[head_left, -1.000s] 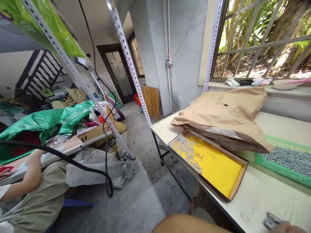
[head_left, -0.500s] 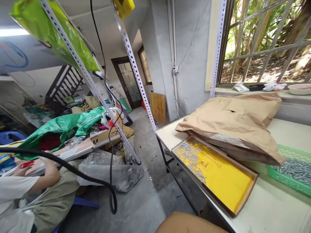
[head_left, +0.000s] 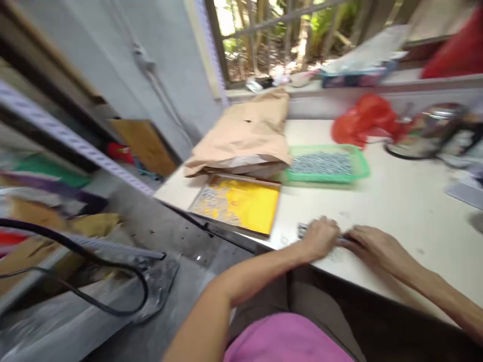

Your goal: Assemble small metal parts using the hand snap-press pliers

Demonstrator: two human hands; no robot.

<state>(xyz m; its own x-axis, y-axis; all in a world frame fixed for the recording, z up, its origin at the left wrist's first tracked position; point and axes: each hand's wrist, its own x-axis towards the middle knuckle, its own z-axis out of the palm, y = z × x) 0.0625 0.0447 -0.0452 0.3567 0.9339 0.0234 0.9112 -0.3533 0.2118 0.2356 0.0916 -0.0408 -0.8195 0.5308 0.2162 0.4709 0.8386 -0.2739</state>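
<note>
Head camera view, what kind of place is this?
Probably a small home workshop for sorting hardware: a green tray of metal screws, a yellow-lined box holding more, and a white worktable beneath a barred window.

Motion smears everything: the small dark metal piece (head_left: 304,230) poking out from under the left hand (head_left: 320,237) is mostly covered and unidentifiable, and whether that hand or the right hand (head_left: 372,245) just beside it grips anything cannot be told. Beyond the hands, the grey metal bits (head_left: 320,163) in the green plastic basket (head_left: 324,179) and the flat yellow-lined cardboard tray (head_left: 258,203) blur into masses. Well right of the right hand, a shiny round metal vessel (head_left: 426,130) is too blurred to name, and a pale grey flat sheet (head_left: 466,193) is cut by the edge.
</note>
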